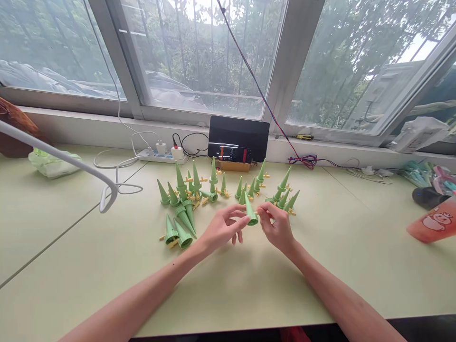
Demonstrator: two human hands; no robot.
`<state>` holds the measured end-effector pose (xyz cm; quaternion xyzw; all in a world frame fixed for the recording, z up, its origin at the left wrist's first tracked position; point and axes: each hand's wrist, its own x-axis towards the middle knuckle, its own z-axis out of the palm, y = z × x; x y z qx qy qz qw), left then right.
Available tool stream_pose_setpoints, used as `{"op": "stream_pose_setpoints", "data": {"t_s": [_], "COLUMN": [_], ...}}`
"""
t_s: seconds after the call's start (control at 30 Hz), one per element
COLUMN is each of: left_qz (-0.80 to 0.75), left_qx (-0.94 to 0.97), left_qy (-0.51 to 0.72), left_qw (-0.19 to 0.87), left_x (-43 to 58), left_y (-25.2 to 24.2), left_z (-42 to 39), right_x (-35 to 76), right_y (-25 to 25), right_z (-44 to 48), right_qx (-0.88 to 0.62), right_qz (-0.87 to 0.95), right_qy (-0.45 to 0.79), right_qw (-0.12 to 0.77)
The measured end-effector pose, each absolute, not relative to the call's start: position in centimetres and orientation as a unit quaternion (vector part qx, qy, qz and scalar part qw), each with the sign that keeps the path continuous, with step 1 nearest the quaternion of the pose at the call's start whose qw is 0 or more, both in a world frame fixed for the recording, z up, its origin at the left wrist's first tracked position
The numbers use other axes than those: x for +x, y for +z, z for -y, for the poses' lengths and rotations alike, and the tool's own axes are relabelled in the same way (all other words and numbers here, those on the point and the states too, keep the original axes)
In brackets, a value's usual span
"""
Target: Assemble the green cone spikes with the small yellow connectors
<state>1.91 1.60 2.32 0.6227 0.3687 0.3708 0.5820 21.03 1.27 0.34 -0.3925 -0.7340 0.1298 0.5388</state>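
Observation:
A green cone (251, 212) is between my two hands, its point up and its open base tilted toward me. My left hand (225, 226) holds the cone at its left side with thumb and fingers. My right hand (276, 225) is pinched at the cone's right side, on a small yellow piece (258, 213) that is mostly hidden by the fingers. Several green cones with yellow valves stand behind my hands, such as one upright cone (213, 178). To the left, more cones lie or lean, among them one with its open base toward me (183, 236).
A dark tablet (238, 137) leans near the window behind the cones. A white power strip (164, 156) with plugs and cables is at the back left. A white curved bar (71, 159) crosses the left side. An orange-red cup (432, 222) lies at the far right.

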Motion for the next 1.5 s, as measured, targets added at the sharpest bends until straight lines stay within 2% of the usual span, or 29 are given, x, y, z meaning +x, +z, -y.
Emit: {"op": "stream_pose_setpoints", "data": {"t_s": [0.37,0.7,0.83,1.03,1.2,1.3,1.5], "left_qz": [-0.364,-0.357,-0.376,-0.458,-0.472,-0.456,-0.437], "left_qx": [0.677,0.748,0.747,0.662,0.57,0.54,0.533], "left_qy": [0.388,0.441,0.443,0.464,0.389,0.337,0.314], "left_qw": [0.509,0.345,0.322,0.369,0.549,0.622,0.653], "left_x": [1.8,2.2,2.5,2.8,2.6,2.6,2.4], "left_y": [1.7,0.7,1.4,2.7,2.7,2.6,2.3], "left_z": [-1.5,-1.6,-1.1,-0.4,-1.0,-1.1,-1.2], "right_x": [21.2,21.2,20.7,20.6,20.7,20.4,20.3], "right_y": [0.2,0.1,0.2,0.3,0.5,0.6,0.3], "right_z": [-1.5,-1.6,-1.3,-1.1,-1.1,-1.0,-0.9], "right_qx": [-0.401,-0.415,-0.44,-0.461,-0.413,-0.368,-0.349], "right_qz": [0.733,0.734,0.716,0.696,0.735,0.767,0.778], "right_qy": [0.141,0.134,0.132,0.132,0.098,0.076,0.054], "right_qw": [0.531,0.52,0.525,0.535,0.529,0.521,0.52]}}
